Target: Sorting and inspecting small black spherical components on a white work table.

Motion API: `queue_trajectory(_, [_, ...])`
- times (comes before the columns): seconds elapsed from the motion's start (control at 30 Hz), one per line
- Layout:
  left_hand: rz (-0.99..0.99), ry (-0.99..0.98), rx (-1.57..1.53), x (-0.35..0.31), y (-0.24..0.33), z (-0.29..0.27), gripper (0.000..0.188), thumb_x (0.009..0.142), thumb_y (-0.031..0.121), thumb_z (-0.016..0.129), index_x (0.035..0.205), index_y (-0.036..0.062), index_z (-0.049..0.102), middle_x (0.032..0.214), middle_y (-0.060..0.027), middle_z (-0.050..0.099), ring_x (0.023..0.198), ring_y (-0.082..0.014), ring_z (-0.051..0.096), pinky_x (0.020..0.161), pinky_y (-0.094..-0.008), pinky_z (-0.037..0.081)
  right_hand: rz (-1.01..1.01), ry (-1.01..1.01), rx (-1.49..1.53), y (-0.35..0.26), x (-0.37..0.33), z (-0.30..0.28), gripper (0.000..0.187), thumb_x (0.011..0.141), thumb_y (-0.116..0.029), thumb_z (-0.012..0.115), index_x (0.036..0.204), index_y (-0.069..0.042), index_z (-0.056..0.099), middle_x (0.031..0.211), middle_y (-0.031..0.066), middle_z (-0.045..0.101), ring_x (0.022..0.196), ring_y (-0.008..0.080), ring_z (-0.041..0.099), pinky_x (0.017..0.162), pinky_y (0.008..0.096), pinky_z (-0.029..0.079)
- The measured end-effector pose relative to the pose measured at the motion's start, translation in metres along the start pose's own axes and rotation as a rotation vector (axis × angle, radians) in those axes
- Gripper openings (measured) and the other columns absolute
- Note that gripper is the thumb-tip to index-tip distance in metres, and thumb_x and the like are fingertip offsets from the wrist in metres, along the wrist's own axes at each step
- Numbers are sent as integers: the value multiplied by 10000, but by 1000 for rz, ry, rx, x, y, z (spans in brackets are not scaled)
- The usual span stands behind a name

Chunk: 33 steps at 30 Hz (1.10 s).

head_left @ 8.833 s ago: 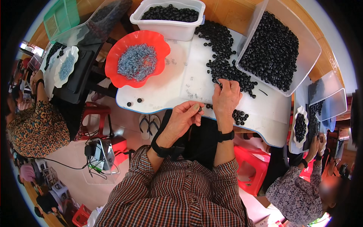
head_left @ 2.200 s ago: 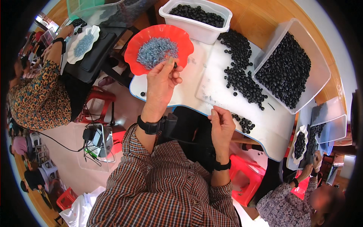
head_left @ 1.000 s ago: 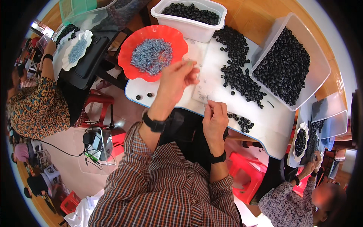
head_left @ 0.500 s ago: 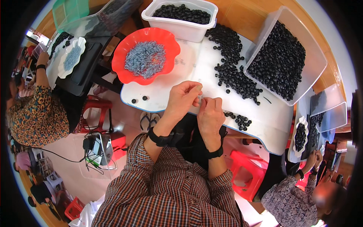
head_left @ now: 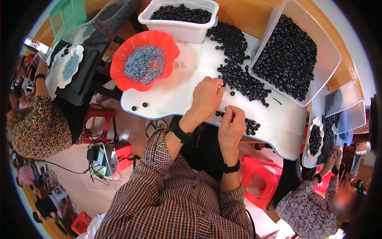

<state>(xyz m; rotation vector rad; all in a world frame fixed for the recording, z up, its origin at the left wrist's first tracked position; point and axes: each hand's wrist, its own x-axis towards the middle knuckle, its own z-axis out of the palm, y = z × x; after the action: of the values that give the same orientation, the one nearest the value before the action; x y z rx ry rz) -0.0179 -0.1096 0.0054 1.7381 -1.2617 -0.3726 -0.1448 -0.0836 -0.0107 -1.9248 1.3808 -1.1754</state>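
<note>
My left hand (head_left: 207, 96) is over the white table (head_left: 187, 89), its fingertips pinched together at the near edge of a pile of small black round pieces (head_left: 238, 77). What lies between those fingertips, if anything, is too small to make out. Closer to me and a little to the right, my right hand (head_left: 232, 125) has thumb and fingers pressed together at the table's front edge; its contents are hidden as well. Beside it lies a smaller group of black pieces (head_left: 252, 127), partly covered by the hand. A gap separates the two hands.
A red scalloped bowl (head_left: 116, 67) holds small clear bluish pieces. Black pieces fill a white tub (head_left: 177, 32) and a tilted clear bin (head_left: 324, 85). Two loose black pieces (head_left: 145, 104) lie at the table's left. People sit at tables either side; red stools stand below.
My hands, close together before, have drawn apart. The left has moved right and forward to the black pile; the right has shifted slightly right. The view has turned a little.
</note>
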Motion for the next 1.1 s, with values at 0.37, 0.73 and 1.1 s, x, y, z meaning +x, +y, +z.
queue_trajectory(0.37, [-29,-46,281,12,4,13,218,776,175,725,906,12,661,871,-173,606,758,-356,619,663,-435,494,61,22,240,7,0,-9,64,912,-7,582,966,19,558,821,95,599,615,145,617,572,267,488])
queue_trajectory(0.73, [-409,-311,-969,-14,-1,-18,153,917,58,605,1040,-30,628,972,-105,650,757,-124,647,705,-261,559,185,6,497,-4,4,-27,108,869,19,648,973,10,621,889,33,629,758,81,570,686,218,476])
queue_trajectory(1.1, [-475,-335,-1372,-47,4,-37,241,967,79,530,1163,-43,599,1008,-128,662,790,-159,662,754,-285,573,223,-24,736,-21,2,-31,216,839,51,675,1042,10,614,947,70,674,845,96,619,773,222,497])
